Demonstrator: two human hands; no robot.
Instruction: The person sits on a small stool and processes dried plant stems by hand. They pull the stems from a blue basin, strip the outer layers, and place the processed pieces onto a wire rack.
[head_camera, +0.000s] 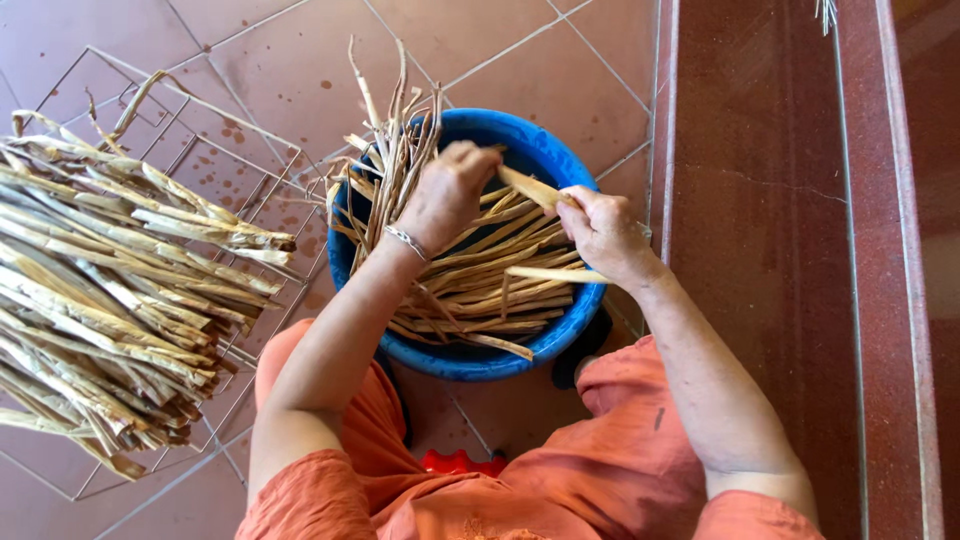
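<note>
**Over the blue bucket, 2 hands hold 1 dry strip**

Over the blue bucket (540, 150) both hands meet. The left hand (447, 195) and the right hand (603, 232) are closed on the same dry strip (532, 187), 1 at each end. The strip is flat, pale yellow-brown and stiff, and it sits just above the bucket's far rim. More strips (490, 285) fill the bucket, and some stick out over its left edge. Left of the bucket, a big pile of dry stalks (110, 290) lies on a wire rack (235, 160), very near the left arm. On the right, a dark red step (770, 250) runs close beside the bucket. Bare tile floor (480, 50) lies beyond the bucket.
</note>
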